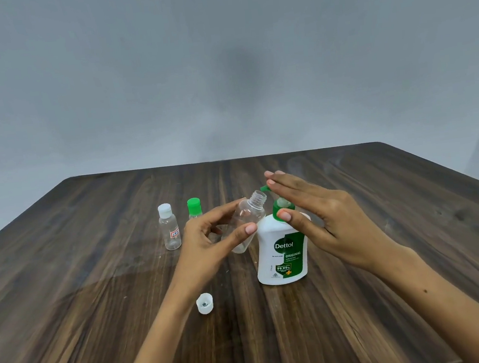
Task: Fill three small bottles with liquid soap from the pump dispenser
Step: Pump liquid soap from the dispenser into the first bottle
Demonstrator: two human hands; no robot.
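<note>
My left hand (208, 237) grips a clear uncapped small bottle (250, 215), tilted so that its threaded mouth sits just under the green nozzle of the pump dispenser (282, 250). The dispenser is white with a green label and stands upright on the table. My right hand (318, 211) lies flat with straight fingers over the pump head, thumb beside the green collar. A white cap (205, 303) lies open side up near the table's front. Two capped small bottles stand at the left: one with a white cap (169, 228), one with a green cap (194, 208) partly hidden behind my left hand.
The dark wooden table (95, 285) fills the lower half of the view, its far edge against a grey wall (220, 65). Both forearms reach in from the bottom.
</note>
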